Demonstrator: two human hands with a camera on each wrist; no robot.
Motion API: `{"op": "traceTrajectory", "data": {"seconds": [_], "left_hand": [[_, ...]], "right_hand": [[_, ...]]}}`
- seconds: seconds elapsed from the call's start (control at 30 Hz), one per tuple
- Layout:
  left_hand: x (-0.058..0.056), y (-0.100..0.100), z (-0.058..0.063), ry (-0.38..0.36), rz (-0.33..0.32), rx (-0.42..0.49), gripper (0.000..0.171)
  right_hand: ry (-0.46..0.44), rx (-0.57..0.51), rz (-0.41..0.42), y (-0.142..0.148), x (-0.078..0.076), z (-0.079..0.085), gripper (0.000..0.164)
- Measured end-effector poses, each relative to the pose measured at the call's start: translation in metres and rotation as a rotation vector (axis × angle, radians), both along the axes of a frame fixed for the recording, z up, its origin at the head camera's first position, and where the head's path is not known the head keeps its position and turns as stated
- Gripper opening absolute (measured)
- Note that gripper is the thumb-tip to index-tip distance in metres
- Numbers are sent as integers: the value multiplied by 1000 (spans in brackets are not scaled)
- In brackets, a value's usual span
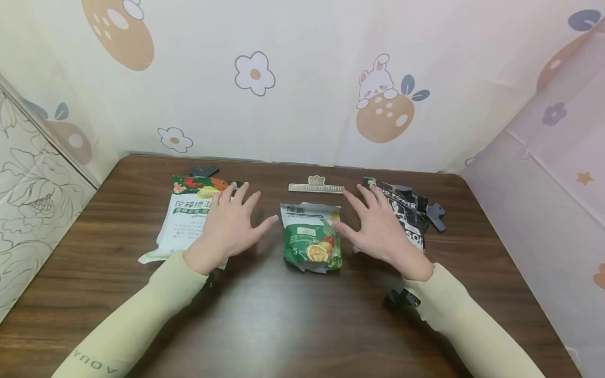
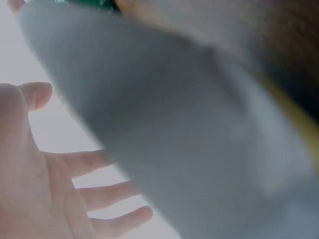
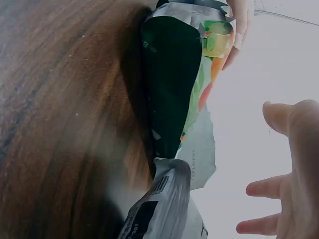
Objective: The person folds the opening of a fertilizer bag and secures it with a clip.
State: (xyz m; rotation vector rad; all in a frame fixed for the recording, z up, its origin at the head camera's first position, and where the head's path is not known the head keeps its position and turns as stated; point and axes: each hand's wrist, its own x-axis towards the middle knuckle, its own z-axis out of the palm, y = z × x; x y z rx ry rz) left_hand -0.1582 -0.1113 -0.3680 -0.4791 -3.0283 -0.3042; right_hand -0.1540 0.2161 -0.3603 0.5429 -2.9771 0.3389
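A small green-and-grey pouch with fruit pictures point(image 1: 312, 236) stands mid-table between both hands. My left hand point(image 1: 231, 223) spreads its fingers over a larger white bag with a green, flowered top point(image 1: 181, 223), partly covering it. In the left wrist view, the fingers of the left hand point(image 2: 55, 179) look straight beside a blurred pale bag surface point(image 2: 164, 114). My right hand point(image 1: 380, 231) is spread over a black bag with white lettering point(image 1: 408, 210). The right wrist view shows this hand point(image 3: 294, 174) apart from the green pouch's side point(image 3: 172, 84), holding nothing.
Behind the pouch lies a pale ruler-like clip with a bear-shaped handle point(image 1: 316, 185). Dark grey clips lie behind the white bag point(image 1: 204, 170) and beside the black bag point(image 1: 436, 216). A printed curtain point(image 1: 302, 121) hangs along the back edge of the brown table point(image 1: 283, 325).
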Motion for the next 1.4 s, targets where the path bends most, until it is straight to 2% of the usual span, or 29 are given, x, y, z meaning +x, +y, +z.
{"op": "traceTrajectory", "data": {"seconds": [0.27, 0.4, 0.57, 0.73, 0.87, 1.0, 1.23, 1.4], "left_hand": [[-1, -17, 10, 4, -3, 101, 71], [1, -34, 14, -18, 16, 162, 58], [3, -59, 23, -98, 61, 195, 50], [1, -88, 32, -243, 100, 213, 58], [-3, -111, 37, -344, 83, 230, 65], [-6, -130, 42, -407, 83, 243, 71], [-18, -156, 38, -474, 123, 347, 79], [-27, -171, 30, -512, 179, 323, 85]], "right_hand": [[38, -198, 57, -3, -4, 5, 38], [35, -243, 60, -7, -5, 9, 28], [-8, -272, 52, -13, -4, 13, 23], [-48, -311, 71, -23, -3, 16, 20], [-52, -315, 87, -30, -2, 16, 18], [-49, -305, 101, -34, -4, 17, 18], [-70, -296, 111, -42, -6, 19, 20], [-87, -289, 114, -48, -7, 19, 21]]}}
